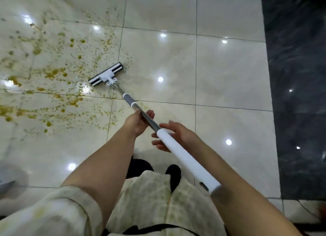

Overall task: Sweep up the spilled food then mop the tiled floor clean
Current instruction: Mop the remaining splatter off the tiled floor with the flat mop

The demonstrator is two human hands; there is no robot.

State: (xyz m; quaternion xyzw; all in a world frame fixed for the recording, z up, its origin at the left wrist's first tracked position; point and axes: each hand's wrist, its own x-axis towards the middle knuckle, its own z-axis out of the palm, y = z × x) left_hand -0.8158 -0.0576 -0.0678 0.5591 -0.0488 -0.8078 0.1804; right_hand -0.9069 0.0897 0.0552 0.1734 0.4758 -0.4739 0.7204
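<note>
A flat mop with a black-and-white head [106, 74] stands on the glossy beige tiled floor [229, 73]. Its head touches the right edge of a wide yellow-brown food spill [53, 73] that covers the left tiles. The metal pole with a grey collar [129, 99] runs back to a white handle [187, 161]. My left hand [138, 123] grips the metal pole just below the collar. My right hand [173, 136] lies under the top of the white handle with its fingers spread and relaxed, not wrapped round it.
A dark marble strip [298, 94] runs along the right side of the floor. My two black shoes [173, 172] stand on the tiles below the handle. A blurred grey object [8, 176] sits at the left edge. Ceiling lights reflect in the tiles.
</note>
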